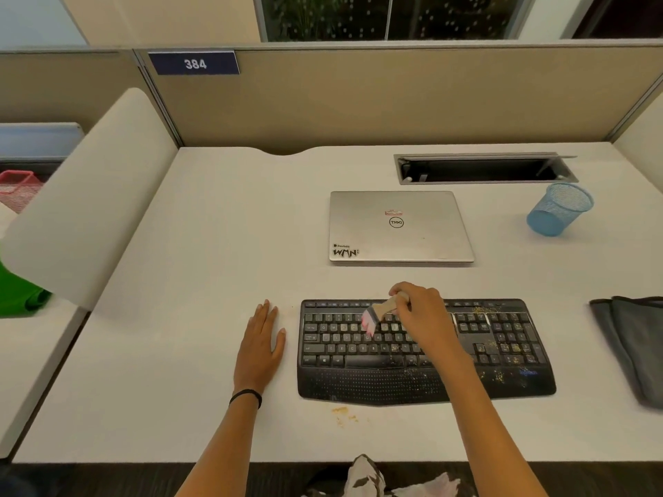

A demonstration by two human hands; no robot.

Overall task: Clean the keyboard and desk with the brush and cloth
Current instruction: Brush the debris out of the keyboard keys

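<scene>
Wood-handled brush (380, 313) is gripped in the right hand (419, 312), fingers curled round the handle. Pink bristles are down on the letter keys, mid-keyboard (376, 385).

Left hand (263, 340) lies flat and open on the desk (215, 245), just left of the keyboard and not touching it. Nothing pins the board, so a hard stroke could skate it sideways.

Other risks:
- **Packing:** yellow crumbs (502, 349) sit thick over the numpad and right palm rest. Sweeping across instead of off the edge likely packs them between keys.
- **Spill:** crumb patch (341, 412) lies on the desk near the front edge. Flicking that way probably sends debris to the floor or lap.
- **Laptop:** closed laptop (398, 227) sits behind the keyboard, so upward flicks could land grit on its lid.

Grey cloth (631, 346) lies at the far right, well apart from both hands.
</scene>
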